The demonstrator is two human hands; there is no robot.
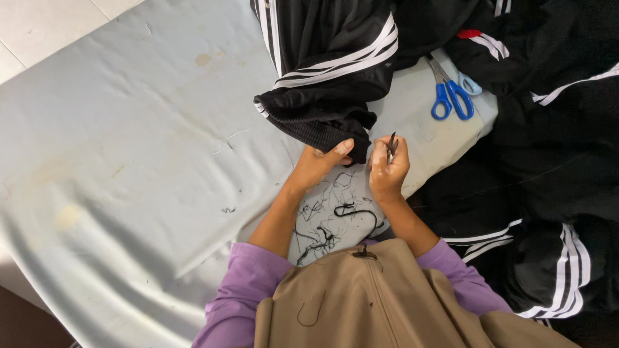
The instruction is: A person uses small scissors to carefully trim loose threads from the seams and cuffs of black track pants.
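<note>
My left hand point(319, 162) pinches the edge of a black garment with white stripes point(329, 64) that lies bunched on a pale grey cloth-covered table point(129, 142). Just to its right, my right hand point(388, 171) is closed around a small dark thread snipper point(391, 144), whose tip points up toward the garment's ribbed hem. Several cut black threads point(335, 216) lie scattered on the cloth between my forearms.
Blue-handled scissors point(451, 93) rest on the cloth to the right of the garment. More black striped garments point(554, 167) are piled along the right side. White floor tiles point(39, 26) show at the top left.
</note>
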